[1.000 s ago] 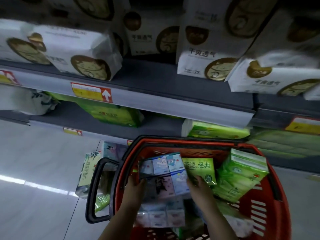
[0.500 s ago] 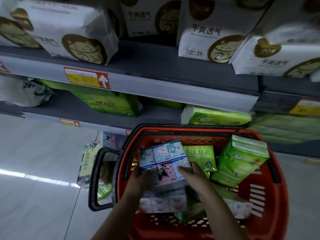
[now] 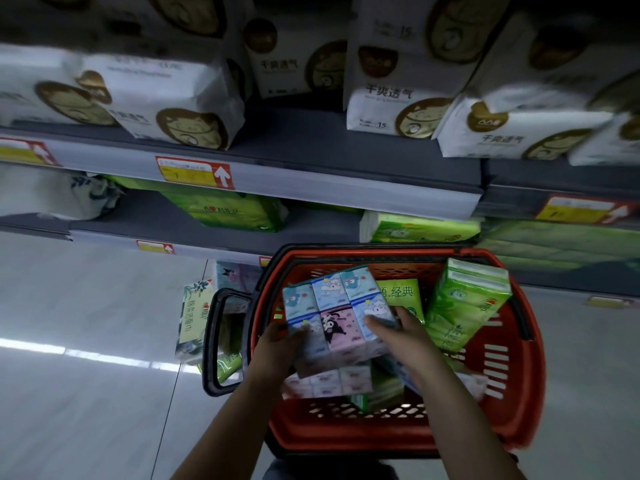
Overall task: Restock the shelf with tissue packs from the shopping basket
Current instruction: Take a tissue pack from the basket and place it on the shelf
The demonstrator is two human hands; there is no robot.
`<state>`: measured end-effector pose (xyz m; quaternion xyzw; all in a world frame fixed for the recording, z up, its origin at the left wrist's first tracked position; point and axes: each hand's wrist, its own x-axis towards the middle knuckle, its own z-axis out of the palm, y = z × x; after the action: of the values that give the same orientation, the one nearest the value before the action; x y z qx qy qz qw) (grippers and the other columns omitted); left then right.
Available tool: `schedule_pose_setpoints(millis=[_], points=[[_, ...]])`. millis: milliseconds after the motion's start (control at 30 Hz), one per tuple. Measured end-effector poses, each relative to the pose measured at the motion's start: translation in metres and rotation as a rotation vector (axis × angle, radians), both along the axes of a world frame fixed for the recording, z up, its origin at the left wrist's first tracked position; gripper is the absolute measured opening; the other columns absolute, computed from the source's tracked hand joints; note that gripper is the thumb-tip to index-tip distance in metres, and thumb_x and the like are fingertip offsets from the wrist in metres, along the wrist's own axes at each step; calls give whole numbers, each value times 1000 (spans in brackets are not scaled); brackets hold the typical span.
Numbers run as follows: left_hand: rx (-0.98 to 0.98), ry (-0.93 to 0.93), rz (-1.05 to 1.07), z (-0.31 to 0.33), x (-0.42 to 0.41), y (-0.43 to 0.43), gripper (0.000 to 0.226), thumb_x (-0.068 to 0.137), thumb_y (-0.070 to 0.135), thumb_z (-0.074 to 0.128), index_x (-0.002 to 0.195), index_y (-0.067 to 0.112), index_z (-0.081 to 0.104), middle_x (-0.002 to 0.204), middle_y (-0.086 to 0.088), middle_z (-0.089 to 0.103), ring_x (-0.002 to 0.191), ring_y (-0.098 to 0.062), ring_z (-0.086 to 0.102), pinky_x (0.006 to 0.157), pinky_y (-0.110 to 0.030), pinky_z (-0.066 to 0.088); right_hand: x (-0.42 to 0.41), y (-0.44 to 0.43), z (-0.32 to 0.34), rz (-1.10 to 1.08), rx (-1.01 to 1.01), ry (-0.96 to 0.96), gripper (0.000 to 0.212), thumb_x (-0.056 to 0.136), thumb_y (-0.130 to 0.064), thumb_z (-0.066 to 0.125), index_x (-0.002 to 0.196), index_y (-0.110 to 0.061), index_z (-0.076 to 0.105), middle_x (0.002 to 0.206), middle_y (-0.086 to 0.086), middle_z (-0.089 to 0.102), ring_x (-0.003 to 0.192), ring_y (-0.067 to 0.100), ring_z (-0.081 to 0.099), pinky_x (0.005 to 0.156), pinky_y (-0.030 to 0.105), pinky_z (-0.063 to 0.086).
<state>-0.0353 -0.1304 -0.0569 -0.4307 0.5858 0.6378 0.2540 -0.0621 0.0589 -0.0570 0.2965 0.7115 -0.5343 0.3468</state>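
A red shopping basket (image 3: 512,403) sits low in front of the shelves. Above its inside I hold a blue and pink cartoon tissue multipack (image 3: 337,315) between both hands. My left hand (image 3: 277,351) grips its lower left side, fingers curled over the edge. My right hand (image 3: 398,332) grips its right side with fingers on the top face. Under it lies another pastel pack (image 3: 327,382). Green tissue packs (image 3: 464,303) and a green labelled pack (image 3: 398,294) fill the basket's right side. The grey shelf (image 3: 311,147) stands above.
White packs with gold cat prints (image 3: 173,105) line the upper shelf. Green packs (image 3: 221,211) lie on the lower shelf. The basket's black handle (image 3: 213,341) hangs left, with packs (image 3: 194,317) on the bottom level behind it. Pale floor tiles (image 3: 86,375) spread left.
Both hands have lifted the cartoon multipack higher out of the basket, toward the shelf. My right hand has shifted onto its top right face. The camera view tilted slightly.
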Motion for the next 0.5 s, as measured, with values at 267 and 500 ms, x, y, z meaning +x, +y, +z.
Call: schedule_pose_setpoints(millis=[267, 500], points=[[116, 64, 39, 60, 4, 6, 21, 88, 10, 62, 108, 6, 54, 97, -18, 65, 68, -23, 66, 44, -25, 52, 1, 10, 64, -112, -75, 78, 25, 85, -22, 70, 106, -17, 58, 100, 2, 68, 85, 18, 67, 70, 31, 54], [96, 93, 33, 114, 4, 3, 31, 88, 7, 61, 116, -1, 49, 112, -27, 64, 96, -42, 65, 72, -44, 56, 4, 8, 122, -144, -124, 141, 23, 88, -22, 67, 96, -28, 46, 86, -12, 57, 73, 1, 56, 63, 23, 47]])
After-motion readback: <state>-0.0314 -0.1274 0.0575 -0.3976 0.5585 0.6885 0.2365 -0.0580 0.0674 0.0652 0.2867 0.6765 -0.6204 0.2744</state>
